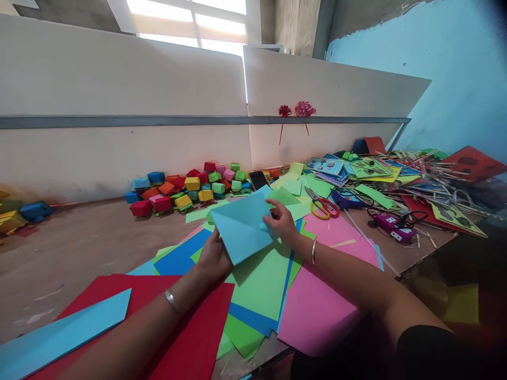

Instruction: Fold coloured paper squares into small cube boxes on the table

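A light blue sheet of paper [247,227], with folds showing on its face, is held up above the table between both hands. My left hand [214,257] grips its lower left edge, thumb in front and the other fingers hidden behind. At the right edge, my right hand [282,221] pinches the paper between thumb and fingers. Below it lie green sheets [261,287], blue sheets [182,253] and pink sheets [317,311]. A red sheet [198,338] and a light blue strip [71,330] are under and beside my left forearm.
Scissors [322,205] with yellow and red handles rest right of my right hand. Behind are folded paper cubes [192,184] and a dark phone [259,180]. A purple power strip [396,227] and a heap of cards and sticks [368,169] fill the right side.
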A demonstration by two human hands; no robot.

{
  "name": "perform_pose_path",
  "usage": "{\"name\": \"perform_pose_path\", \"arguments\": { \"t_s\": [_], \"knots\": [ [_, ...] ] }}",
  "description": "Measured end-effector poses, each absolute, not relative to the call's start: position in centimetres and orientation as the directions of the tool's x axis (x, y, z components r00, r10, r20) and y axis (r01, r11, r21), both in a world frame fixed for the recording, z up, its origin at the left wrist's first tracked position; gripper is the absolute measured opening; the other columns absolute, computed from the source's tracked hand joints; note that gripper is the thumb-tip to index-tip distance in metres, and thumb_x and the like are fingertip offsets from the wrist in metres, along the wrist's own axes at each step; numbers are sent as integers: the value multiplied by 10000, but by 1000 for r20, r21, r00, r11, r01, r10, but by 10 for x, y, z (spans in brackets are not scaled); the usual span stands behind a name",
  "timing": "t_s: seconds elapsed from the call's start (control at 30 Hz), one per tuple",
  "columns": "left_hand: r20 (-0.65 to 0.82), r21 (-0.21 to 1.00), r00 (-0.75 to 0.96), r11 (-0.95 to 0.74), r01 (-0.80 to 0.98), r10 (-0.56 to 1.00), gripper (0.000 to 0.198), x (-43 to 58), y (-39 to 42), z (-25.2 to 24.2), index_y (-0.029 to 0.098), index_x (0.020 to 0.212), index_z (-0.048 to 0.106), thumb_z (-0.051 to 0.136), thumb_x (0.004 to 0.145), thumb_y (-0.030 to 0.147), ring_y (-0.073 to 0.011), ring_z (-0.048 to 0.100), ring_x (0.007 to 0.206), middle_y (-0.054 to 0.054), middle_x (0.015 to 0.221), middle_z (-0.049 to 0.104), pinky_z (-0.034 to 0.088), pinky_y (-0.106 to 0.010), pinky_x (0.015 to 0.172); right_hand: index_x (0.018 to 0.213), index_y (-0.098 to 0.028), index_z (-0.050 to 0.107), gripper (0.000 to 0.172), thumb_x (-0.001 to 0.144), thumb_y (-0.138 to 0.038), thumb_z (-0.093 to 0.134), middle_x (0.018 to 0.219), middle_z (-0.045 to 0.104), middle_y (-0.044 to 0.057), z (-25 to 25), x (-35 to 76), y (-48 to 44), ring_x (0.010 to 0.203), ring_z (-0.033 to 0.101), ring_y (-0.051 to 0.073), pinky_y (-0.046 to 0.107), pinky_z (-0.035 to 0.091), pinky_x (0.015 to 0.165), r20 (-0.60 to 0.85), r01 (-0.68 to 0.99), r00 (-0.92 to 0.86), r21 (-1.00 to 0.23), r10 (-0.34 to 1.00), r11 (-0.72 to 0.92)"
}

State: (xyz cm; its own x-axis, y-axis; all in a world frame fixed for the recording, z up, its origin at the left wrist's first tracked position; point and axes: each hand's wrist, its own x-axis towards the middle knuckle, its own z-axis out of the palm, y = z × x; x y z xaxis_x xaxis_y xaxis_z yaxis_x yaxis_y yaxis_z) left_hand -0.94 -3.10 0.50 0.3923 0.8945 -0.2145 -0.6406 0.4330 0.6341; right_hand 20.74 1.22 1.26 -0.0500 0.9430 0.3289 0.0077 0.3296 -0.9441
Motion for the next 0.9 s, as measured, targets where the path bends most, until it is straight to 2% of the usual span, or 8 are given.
{"name": "perform_pose_path", "arguments": {
  "t_s": [0.13, 0.3, 0.4, 0.5, 0.6, 0.73, 0.83, 0.9],
  "knots": [
    [-316, 604, 252, 398, -691, 915, 565, -1, -35, 24, 95, 1007, 675, 352, 1003, 559, -303, 718, 1001, -188, 981, 757, 589, -449, 914, 1510, -203, 411, 863, 684, -230, 660, 702, 489, -76, 11, 220, 26, 598, 394, 88, 208, 351, 548, 297, -15, 76, -954, 952, 299],
    [-334, 659, 160, 351, -665, 929, 253, 2, -39, 31, 114, 1008, 682, 499, 980, 287, -214, 734, 801, -107, 848, 757, 608, -376, 890, 1579, -260, 295, 945, 710, -198, 661, 681, 468, -88, 13, 225, 26, 576, 340, 79, 193, 319, 527, 323, -108, -82, -943, 943, 314],
    [-390, 711, 53, 337, -617, 919, 110, 2, -37, 23, 136, 962, 662, 609, 870, 108, -195, 725, 696, -59, 767, 733, 628, -369, 822, 1491, -247, 477, 819, 703, -214, 697, 686, 459, -78, 19, 229, 22, 583, 345, 69, 196, 328, 536, 343, -78, -266, -939, 901, 335],
    [-423, 756, -2, 351, -553, 906, 258, 2, -34, 16, 158, 1004, 649, 686, 775, 46, -210, 730, 676, -42, 754, 728, 641, -381, 743, 1275, -189, 694, 517, 762, -245, 656, 643, 462, -58, 24, 240, 25, 579, 381, 70, 209, 378, 552, 272, 44, -481, -942, 833, 333],
    [-428, 777, -9, 363, -515, 904, 325, 2, -33, 13, 167, 1070, 645, 711, 766, 72, -226, 735, 682, -53, 777, 738, 644, -389, 703, 1218, -180, 723, 454, 833, -208, 484, 853, 650, 44, 27, 253, 35, 731, 580, 135, 287, 519, 647, 326, 83, -521, -901, 789, 427],
    [-432, 785, -19, 366, -500, 901, 359, 3, -34, 15, 172, 1129, 639, 709, 783, 111, -230, 733, 673, -63, 785, 745, 643, -386, 684, 1375, -288, 610, 536, 855, -178, 543, 1453, 516, 104, 28, 263, 45, 1292, 514, 269, 464, 516, 983, 667, 410, -457, -429, 589, 805],
    [-446, 783, -12, 383, -491, 895, 365, 5, -35, 18, 160, 1137, 640, 689, 782, 95, -240, 736, 682, -79, 802, 756, 642, -402, 697, 1393, -348, 586, 538, 870, -227, 631, 1605, 372, 50, 33, 260, 38, 1466, 339, 295, 515, 343, 1165, 655, 554, -631, 7, 415, 832],
    [-446, 782, -5, 386, -489, 895, 348, 7, -37, 22, 145, 1119, 645, 662, 779, 72, -251, 742, 700, -90, 808, 762, 640, -417, 715, 1403, -404, 562, 571, 882, -173, 602, 1616, 373, -3, 38, 255, 29, 1495, 309, 258, 486, 279, 1201, 601, 524, -727, 171, 333, 834]
  ]
}}
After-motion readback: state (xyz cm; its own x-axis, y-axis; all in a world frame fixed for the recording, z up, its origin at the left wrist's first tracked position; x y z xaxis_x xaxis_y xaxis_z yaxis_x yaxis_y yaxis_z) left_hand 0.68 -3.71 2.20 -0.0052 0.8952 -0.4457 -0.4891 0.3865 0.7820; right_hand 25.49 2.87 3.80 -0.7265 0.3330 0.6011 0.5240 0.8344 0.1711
